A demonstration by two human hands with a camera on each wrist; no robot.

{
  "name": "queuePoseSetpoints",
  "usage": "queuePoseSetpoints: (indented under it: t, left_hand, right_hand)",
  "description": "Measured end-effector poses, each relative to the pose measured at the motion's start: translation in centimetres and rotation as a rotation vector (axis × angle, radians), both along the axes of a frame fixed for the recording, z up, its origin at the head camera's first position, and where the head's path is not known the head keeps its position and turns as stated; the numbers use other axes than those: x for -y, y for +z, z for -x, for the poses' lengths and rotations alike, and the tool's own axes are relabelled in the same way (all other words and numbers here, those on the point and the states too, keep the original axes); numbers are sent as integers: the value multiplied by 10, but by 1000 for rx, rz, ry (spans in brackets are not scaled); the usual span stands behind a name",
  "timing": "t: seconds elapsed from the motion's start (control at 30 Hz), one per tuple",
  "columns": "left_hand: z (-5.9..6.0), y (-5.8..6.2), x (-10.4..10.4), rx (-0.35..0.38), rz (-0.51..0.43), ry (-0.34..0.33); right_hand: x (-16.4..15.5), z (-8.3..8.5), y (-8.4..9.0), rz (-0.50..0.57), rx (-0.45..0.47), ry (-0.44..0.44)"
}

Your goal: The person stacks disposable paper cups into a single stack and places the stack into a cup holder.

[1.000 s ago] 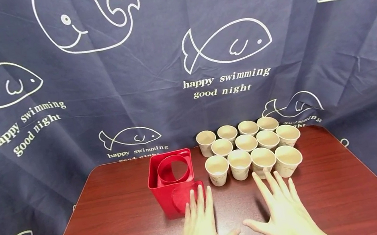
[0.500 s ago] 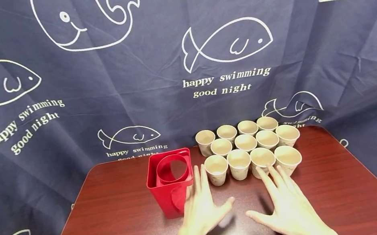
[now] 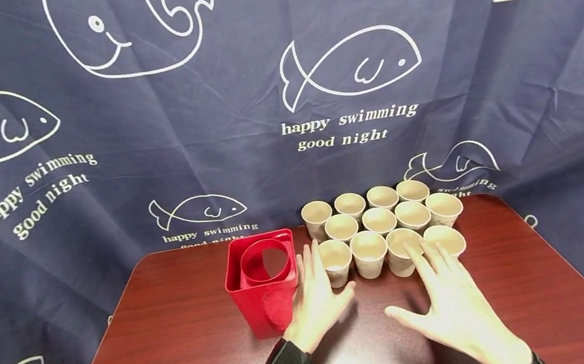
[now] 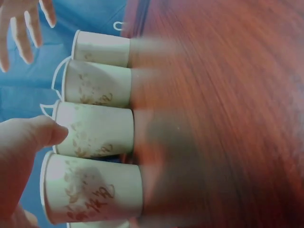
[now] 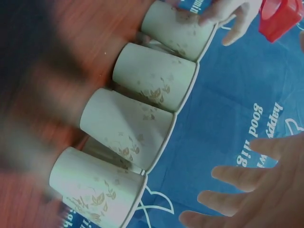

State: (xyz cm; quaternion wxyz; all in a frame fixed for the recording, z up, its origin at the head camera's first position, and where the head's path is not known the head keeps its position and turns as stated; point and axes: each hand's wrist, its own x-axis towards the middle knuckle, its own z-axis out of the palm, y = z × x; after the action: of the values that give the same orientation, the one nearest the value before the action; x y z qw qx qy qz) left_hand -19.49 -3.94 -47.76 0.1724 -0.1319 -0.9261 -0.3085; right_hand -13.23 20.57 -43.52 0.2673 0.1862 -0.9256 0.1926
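- Table (image 3: pixel 177 325): dark red-brown wood-grain top, glossy.
- Backdrop cloth (image 3: pixel 242 151): navy, hung behind the table; white outline whales and fish, lettering "happy swimming good night".
- Red square container (image 3: pixel 262 287): upright on the table.

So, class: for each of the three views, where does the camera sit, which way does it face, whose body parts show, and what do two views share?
Head: worn on the head, looking forward and down at the table, the red container and paper cups; left hand and right hand show.
Left wrist: low over the tabletop, facing the front row of cups; a left thumb shows.
Right wrist: low, facing the same row; right fingers show.
Shared: both wrist views show the front cup row.
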Motion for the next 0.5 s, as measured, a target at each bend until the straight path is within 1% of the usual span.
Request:
queuePoseSetpoints:
  t: [0.1,0.13,0.2,0.33,0.5]
  left_hand:
    - [7,-4,-1,30,-11,1]
    - [9,-5,-2,28,-19,-7]
    - [13,-6,-2,15,-32,-26]
    - [21,-5,-4,-33,-93,-67]
    - [27,-3,-7,-55,-165,-47]
  right_hand:
    - [-2,2,3,7,-1,-1]
    - [-3,3,4,14,-2,4]
    - [-4,4,6,24,4,8]
    - [-6,3,7,36,41,-2]
    - [-9,0,5,37,83,-33]
